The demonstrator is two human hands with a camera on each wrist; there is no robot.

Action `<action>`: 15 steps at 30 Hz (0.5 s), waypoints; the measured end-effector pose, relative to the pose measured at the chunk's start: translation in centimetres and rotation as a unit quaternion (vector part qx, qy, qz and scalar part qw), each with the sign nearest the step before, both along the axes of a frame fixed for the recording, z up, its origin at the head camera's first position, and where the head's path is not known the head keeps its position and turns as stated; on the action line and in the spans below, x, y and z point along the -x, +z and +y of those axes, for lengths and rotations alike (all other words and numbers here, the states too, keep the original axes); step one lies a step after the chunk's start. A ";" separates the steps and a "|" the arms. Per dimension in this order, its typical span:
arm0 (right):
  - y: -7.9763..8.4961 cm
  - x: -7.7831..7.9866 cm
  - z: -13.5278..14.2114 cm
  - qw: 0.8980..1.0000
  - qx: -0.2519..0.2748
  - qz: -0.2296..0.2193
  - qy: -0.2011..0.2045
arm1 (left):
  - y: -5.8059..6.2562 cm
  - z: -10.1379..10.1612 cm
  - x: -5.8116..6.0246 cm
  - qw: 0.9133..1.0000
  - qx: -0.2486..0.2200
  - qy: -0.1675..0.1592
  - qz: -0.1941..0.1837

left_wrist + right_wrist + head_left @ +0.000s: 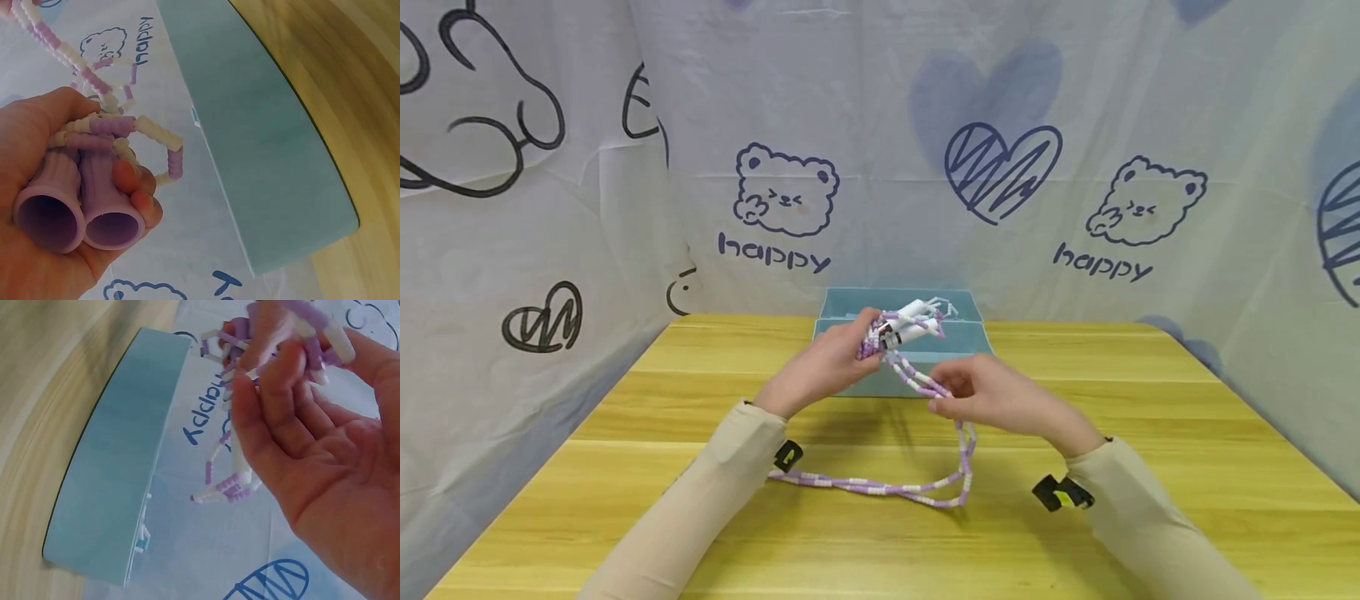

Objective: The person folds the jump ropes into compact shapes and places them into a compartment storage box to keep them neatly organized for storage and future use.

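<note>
A beaded jump rope in purple and white (891, 489) is partly bundled in my left hand (826, 360), which grips both its handles (106, 178) side by side. In the left wrist view their flared purple ends face the camera. White handle parts (917, 332) stick out to the right in the head view, with bead loops around them. My right hand (1000, 395) holds the doubled beaded strand between its thumb and curled fingers. From there the strand hangs to the table and runs left, passing out of sight behind the left forearm.
Behind the hands, a light blue box (868, 383) with its lid (842, 298) raised stands at the back of the wooden table (647, 467). Something small and white (144, 536) shows at its rim. A printed cloth (880, 125) hangs behind and at both sides.
</note>
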State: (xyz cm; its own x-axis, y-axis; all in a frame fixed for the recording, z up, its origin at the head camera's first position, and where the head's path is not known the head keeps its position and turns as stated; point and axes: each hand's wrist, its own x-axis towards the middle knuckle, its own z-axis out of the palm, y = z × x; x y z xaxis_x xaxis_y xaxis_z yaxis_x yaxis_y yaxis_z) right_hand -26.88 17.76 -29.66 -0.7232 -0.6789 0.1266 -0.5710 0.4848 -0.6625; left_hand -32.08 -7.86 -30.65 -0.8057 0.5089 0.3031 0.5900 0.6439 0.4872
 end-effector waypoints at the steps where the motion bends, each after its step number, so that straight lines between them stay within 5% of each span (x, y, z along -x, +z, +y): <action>1: 0.0 0.0 0.1 1.000 0.007 -0.019 0.003 | 0.0 0.0 0.0 1.000 0.000 0.002 -0.001; 9: 0.5 0.3 1.3 0.989 0.071 -0.123 0.040 | 0.1 0.1 -0.2 1.000 0.014 0.005 0.010; 15: 0.4 0.4 1.2 0.998 0.027 -0.046 0.024 | -0.3 0.4 -0.1 0.999 0.038 0.016 0.024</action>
